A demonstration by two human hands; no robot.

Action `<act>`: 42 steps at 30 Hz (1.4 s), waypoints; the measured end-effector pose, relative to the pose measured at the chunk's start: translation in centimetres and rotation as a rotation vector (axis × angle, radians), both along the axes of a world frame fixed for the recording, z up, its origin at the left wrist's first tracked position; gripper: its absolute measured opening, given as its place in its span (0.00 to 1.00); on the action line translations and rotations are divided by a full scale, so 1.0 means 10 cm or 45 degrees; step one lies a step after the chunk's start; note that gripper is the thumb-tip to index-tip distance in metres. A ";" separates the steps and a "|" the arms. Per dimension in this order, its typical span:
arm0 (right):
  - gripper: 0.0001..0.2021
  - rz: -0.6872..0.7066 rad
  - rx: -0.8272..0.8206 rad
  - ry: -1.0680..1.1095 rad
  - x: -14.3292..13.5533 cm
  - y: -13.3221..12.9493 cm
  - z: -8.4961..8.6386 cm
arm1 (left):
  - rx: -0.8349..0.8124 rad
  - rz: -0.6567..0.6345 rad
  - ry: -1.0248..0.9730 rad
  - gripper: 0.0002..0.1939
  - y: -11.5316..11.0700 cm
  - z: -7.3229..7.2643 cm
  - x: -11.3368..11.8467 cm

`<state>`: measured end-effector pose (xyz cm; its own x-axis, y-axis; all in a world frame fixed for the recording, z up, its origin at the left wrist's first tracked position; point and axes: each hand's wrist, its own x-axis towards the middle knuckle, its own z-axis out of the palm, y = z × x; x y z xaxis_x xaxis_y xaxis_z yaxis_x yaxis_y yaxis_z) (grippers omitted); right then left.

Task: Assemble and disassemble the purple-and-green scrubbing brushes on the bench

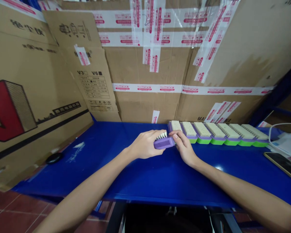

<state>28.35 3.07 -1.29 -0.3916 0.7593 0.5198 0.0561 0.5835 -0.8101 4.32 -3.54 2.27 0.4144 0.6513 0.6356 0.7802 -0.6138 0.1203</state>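
A purple block with pale bristles (164,142) is tilted above the blue table (145,181), gripped in my left hand (147,144), fingers over its bristle side and thumb beneath. My right hand (184,147) is at the block's right end, beside the row; its fingers are bent close together, and what lies between them is too small to make out. Behind and to the right, several bristled blocks (214,130) with purple and green bases stand in a row, bristles up. The leftmost one (176,125) is just behind my right fingertips.
Taped cardboard sheets (147,69) stand along the back and left. A black phone (285,165) lies at the right edge, near a white device with a cable (287,144). A round black object (54,158) sits at the left. Red floor tiles (12,210) show below.
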 end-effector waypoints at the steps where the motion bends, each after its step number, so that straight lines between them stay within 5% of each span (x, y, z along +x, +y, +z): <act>1: 0.24 0.002 -0.001 0.000 0.00 0.00 0.01 | 0.004 -0.004 0.010 0.35 0.00 0.01 0.00; 19: 0.24 0.015 0.072 -0.074 0.06 -0.07 0.20 | 0.237 -0.173 0.035 0.36 0.01 0.04 -0.07; 26: 0.35 -0.157 0.006 0.314 0.34 0.12 0.39 | 0.359 -0.130 -0.116 0.39 0.03 0.18 -0.28; 29: 0.31 -0.173 0.227 0.135 0.42 0.12 0.42 | 0.477 0.042 -0.261 0.41 0.07 0.24 -0.34; 33: 0.27 -0.065 0.549 -0.232 0.41 0.03 0.40 | 0.469 0.047 -0.142 0.46 0.09 0.19 -0.36; 42: 0.32 0.067 0.641 -0.466 0.43 0.10 0.43 | 0.276 0.086 0.034 0.44 0.13 0.08 -0.42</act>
